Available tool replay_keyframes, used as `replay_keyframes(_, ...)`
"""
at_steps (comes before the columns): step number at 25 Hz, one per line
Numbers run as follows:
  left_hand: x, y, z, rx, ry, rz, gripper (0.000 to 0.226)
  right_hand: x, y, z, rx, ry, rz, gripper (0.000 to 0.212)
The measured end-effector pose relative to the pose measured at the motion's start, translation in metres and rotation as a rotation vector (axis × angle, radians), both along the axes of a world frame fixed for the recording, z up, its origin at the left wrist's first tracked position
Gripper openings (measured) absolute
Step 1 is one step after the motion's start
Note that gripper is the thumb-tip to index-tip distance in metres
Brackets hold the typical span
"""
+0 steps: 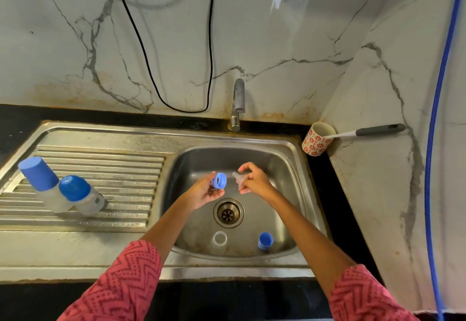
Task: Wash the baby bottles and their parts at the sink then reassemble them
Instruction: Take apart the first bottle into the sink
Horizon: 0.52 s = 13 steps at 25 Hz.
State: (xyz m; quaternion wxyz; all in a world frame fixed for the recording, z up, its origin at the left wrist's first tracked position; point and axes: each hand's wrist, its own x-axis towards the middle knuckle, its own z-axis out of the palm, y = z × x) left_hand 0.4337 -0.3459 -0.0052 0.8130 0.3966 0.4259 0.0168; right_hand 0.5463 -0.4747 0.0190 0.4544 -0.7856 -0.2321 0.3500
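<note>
Over the sink basin (pixel 285 169), my left hand (pixel 205 192) pinches a blue screw ring (pixel 219 180) at its fingertips. Beside it, my right hand (pixel 253 180) holds a clear silicone teat (pixel 238 179); the two parts are a little apart. On the basin floor stand an open clear bottle (pixel 220 238) and a blue cap (pixel 265 240) near the front wall. Two capped bottles stand on the ribbed drainboard (pixel 113 167) at left, one with a light blue cap (pixel 40 173), one with a darker blue cap (pixel 75 188).
A steel tap (pixel 238 101) rises behind the basin; no water runs. A patterned cup (pixel 316 141) holding a grey-handled brush (pixel 378 130) sits at the right back corner. The drain (pixel 228 213) lies mid-basin. A black cable (pixel 176 106) and a blue hose (pixel 433 131) hang along the walls.
</note>
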Motion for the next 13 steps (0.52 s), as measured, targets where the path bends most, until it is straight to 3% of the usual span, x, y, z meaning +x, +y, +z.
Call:
replay_keyframes(3,-0.010,-0.006,-0.024,0.250,0.121,-0.182,0.023,-0.001,-0.011,-0.019,-0.083,0.032,0.035,0.026)
replay_keyframes(5,-0.021,-0.010,-0.045,0.395,0.231,-0.321,0.005,-0.004,-0.019,-0.034,-0.205,-0.020,0.092,0.026)
replay_keyframes(8,-0.030,-0.012,-0.077,0.601,0.406,-0.547,0.033,-0.006,-0.030,-0.069,-0.350,-0.153,0.246,0.016)
replay_keyframes(11,-0.033,-0.012,-0.101,0.768,0.590,-0.678,0.013,-0.011,-0.036,-0.103,-0.595,-0.323,0.505,0.023)
replay_keyframes(13,-0.031,-0.013,-0.115,0.797,0.711,-0.733,0.031,-0.015,-0.040,-0.122,-0.708,-0.433,0.610,0.015)
